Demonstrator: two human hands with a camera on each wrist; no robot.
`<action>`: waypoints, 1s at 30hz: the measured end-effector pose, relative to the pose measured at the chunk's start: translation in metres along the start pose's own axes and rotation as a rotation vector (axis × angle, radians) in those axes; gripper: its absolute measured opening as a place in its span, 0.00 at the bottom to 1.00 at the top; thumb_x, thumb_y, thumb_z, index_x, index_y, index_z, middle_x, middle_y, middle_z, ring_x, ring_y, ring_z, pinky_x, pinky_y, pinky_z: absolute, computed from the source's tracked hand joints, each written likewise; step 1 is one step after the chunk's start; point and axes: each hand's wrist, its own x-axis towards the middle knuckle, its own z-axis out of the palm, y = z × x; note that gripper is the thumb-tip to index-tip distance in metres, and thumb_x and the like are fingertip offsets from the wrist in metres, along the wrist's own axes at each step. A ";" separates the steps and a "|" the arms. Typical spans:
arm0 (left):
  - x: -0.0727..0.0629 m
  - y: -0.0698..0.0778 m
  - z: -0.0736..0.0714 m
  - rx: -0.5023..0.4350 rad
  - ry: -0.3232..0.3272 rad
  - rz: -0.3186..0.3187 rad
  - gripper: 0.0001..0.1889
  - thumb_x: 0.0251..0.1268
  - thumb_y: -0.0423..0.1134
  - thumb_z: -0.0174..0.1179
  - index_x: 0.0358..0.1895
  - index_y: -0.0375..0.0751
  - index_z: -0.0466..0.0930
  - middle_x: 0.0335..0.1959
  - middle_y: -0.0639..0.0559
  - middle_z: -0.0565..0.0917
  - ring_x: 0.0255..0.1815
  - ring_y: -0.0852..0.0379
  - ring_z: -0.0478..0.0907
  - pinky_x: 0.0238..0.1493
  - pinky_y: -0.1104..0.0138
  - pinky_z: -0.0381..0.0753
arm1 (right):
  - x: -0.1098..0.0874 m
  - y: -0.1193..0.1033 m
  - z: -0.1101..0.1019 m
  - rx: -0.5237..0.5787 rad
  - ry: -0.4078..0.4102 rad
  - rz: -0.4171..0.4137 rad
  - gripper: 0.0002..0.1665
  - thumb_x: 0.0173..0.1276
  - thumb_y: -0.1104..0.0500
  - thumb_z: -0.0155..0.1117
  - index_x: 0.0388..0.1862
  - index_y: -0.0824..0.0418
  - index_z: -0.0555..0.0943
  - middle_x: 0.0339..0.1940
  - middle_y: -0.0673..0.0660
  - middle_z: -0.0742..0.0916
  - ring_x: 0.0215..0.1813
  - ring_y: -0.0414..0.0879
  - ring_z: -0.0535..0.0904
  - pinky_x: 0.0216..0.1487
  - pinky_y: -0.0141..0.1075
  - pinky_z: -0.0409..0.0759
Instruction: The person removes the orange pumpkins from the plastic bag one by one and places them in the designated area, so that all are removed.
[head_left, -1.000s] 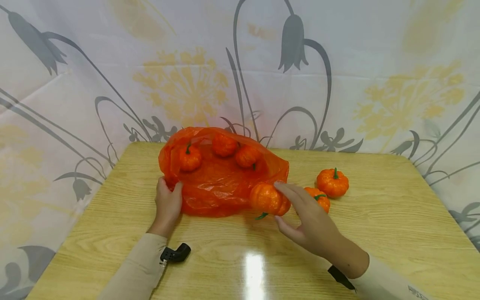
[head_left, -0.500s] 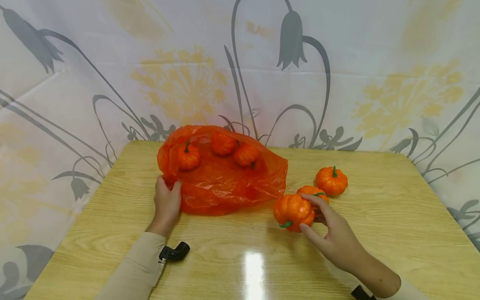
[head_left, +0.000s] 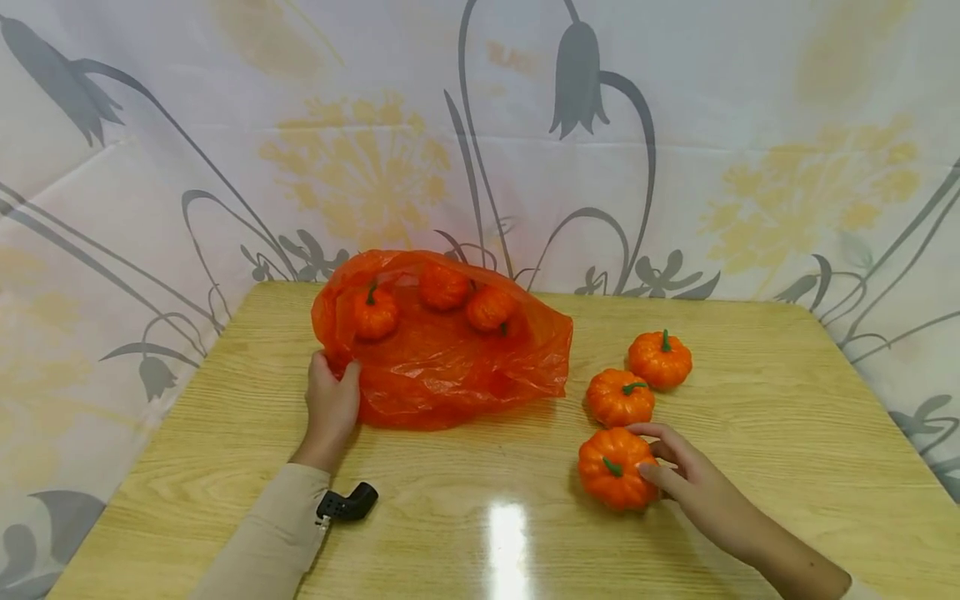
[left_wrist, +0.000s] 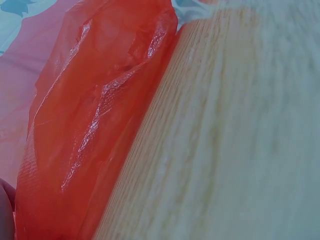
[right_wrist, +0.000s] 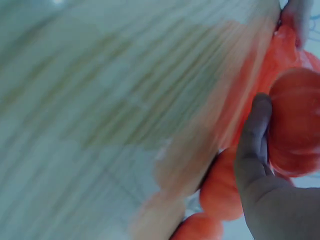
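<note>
Carried rightward since the earlier frame, one pumpkin (head_left: 617, 469) sits just nearer than two loose pumpkins (head_left: 619, 398), grasped by my right hand (head_left: 693, 477); whether it touches the table (head_left: 442, 517) I can't tell. My left hand (head_left: 333, 406) grips the bag (head_left: 438, 400), presumably steadying it around three bagged pumpkins (head_left: 375, 315).

A creased, pale backdrop (head_left: 682, 100) with printed grey bellflowers (head_left: 579, 75) and yellow blossoms (head_left: 360, 167) rises behind a yellowish wood-grain surface (head_left: 810, 450) reflecting white glare (head_left: 508, 546).

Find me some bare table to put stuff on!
Bare table lies in front of the orange bag, between the left hand and nearest pumpkin, and right of the rightmost pumpkin. It's crowded beside the bag, where three pumpkins cluster.
</note>
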 end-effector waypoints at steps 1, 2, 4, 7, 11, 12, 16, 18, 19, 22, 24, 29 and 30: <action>0.000 0.000 0.000 0.000 0.000 -0.001 0.22 0.73 0.40 0.47 0.63 0.31 0.61 0.58 0.37 0.68 0.58 0.41 0.66 0.61 0.53 0.63 | 0.001 0.003 -0.002 0.017 -0.021 0.023 0.27 0.80 0.55 0.48 0.73 0.60 0.60 0.60 0.66 0.77 0.49 0.41 0.79 0.45 0.34 0.81; 0.000 0.000 0.000 0.000 -0.001 -0.002 0.22 0.73 0.40 0.47 0.63 0.31 0.61 0.58 0.37 0.68 0.58 0.41 0.66 0.61 0.53 0.63 | 0.001 0.005 -0.004 0.036 -0.039 0.043 0.27 0.80 0.54 0.48 0.73 0.61 0.60 0.59 0.66 0.77 0.48 0.41 0.79 0.45 0.34 0.81; 0.000 0.000 0.000 0.002 -0.001 -0.004 0.22 0.73 0.41 0.47 0.63 0.31 0.61 0.58 0.37 0.68 0.58 0.41 0.66 0.62 0.53 0.63 | 0.003 0.008 -0.007 0.073 -0.066 0.072 0.27 0.80 0.55 0.46 0.73 0.62 0.59 0.57 0.66 0.77 0.47 0.43 0.80 0.45 0.35 0.81; 0.001 0.000 0.000 0.003 0.001 -0.003 0.22 0.72 0.41 0.47 0.63 0.31 0.61 0.58 0.37 0.68 0.58 0.41 0.66 0.62 0.53 0.63 | 0.006 0.010 -0.009 0.116 -0.074 0.092 0.28 0.80 0.55 0.44 0.73 0.64 0.58 0.57 0.67 0.76 0.45 0.45 0.81 0.45 0.36 0.82; 0.000 0.000 0.000 0.000 0.003 -0.003 0.22 0.73 0.40 0.48 0.63 0.31 0.61 0.58 0.37 0.68 0.59 0.41 0.66 0.63 0.53 0.63 | 0.011 0.010 -0.011 0.162 -0.078 0.101 0.28 0.80 0.55 0.43 0.73 0.65 0.56 0.58 0.69 0.74 0.45 0.48 0.82 0.46 0.38 0.83; 0.000 0.001 0.000 -0.002 0.003 -0.004 0.22 0.73 0.40 0.48 0.63 0.31 0.61 0.58 0.37 0.68 0.59 0.41 0.66 0.63 0.53 0.63 | 0.012 0.009 -0.011 0.176 -0.083 0.104 0.28 0.80 0.56 0.43 0.74 0.65 0.55 0.58 0.70 0.74 0.45 0.49 0.83 0.47 0.38 0.84; 0.000 0.001 0.000 -0.007 0.000 -0.007 0.22 0.73 0.40 0.48 0.63 0.31 0.61 0.59 0.37 0.68 0.60 0.41 0.66 0.63 0.53 0.63 | 0.018 0.007 -0.013 0.212 -0.086 0.123 0.30 0.80 0.55 0.42 0.75 0.65 0.53 0.61 0.71 0.72 0.47 0.49 0.82 0.47 0.40 0.85; 0.000 0.001 0.000 -0.013 0.001 -0.004 0.22 0.73 0.40 0.48 0.63 0.31 0.61 0.59 0.37 0.68 0.59 0.41 0.66 0.63 0.53 0.63 | 0.021 0.006 -0.014 0.221 -0.089 0.128 0.31 0.80 0.55 0.41 0.75 0.65 0.51 0.62 0.71 0.72 0.47 0.50 0.83 0.47 0.42 0.85; 0.000 0.002 0.000 -0.014 0.000 -0.004 0.22 0.73 0.40 0.48 0.63 0.31 0.61 0.59 0.37 0.68 0.59 0.41 0.66 0.63 0.53 0.63 | 0.022 0.005 -0.015 0.226 -0.087 0.132 0.31 0.80 0.55 0.41 0.76 0.65 0.51 0.62 0.71 0.72 0.46 0.51 0.83 0.47 0.42 0.85; 0.000 0.001 0.000 -0.016 -0.001 -0.005 0.22 0.73 0.40 0.48 0.63 0.31 0.61 0.58 0.37 0.68 0.59 0.41 0.66 0.63 0.53 0.63 | 0.026 0.005 -0.016 0.233 -0.084 0.135 0.32 0.80 0.56 0.40 0.77 0.65 0.49 0.56 0.68 0.77 0.41 0.52 0.85 0.44 0.43 0.86; 0.000 0.001 0.000 -0.011 -0.002 -0.007 0.22 0.73 0.40 0.48 0.63 0.31 0.61 0.59 0.37 0.68 0.59 0.41 0.66 0.63 0.53 0.63 | 0.029 0.005 -0.017 0.238 -0.072 0.139 0.33 0.80 0.56 0.40 0.78 0.65 0.48 0.51 0.65 0.80 0.39 0.51 0.86 0.43 0.43 0.86; 0.001 0.000 0.000 -0.016 -0.005 -0.011 0.22 0.73 0.40 0.48 0.64 0.32 0.61 0.61 0.37 0.67 0.61 0.41 0.65 0.66 0.52 0.63 | 0.036 0.005 -0.020 0.231 -0.025 0.150 0.35 0.81 0.55 0.41 0.79 0.64 0.45 0.47 0.63 0.81 0.37 0.49 0.86 0.42 0.40 0.86; 0.001 0.000 0.000 -0.020 -0.005 -0.012 0.22 0.73 0.40 0.48 0.64 0.32 0.61 0.61 0.37 0.67 0.62 0.41 0.65 0.66 0.52 0.63 | 0.037 0.005 -0.020 0.230 -0.015 0.150 0.35 0.81 0.54 0.40 0.79 0.64 0.45 0.48 0.63 0.80 0.37 0.49 0.86 0.43 0.40 0.86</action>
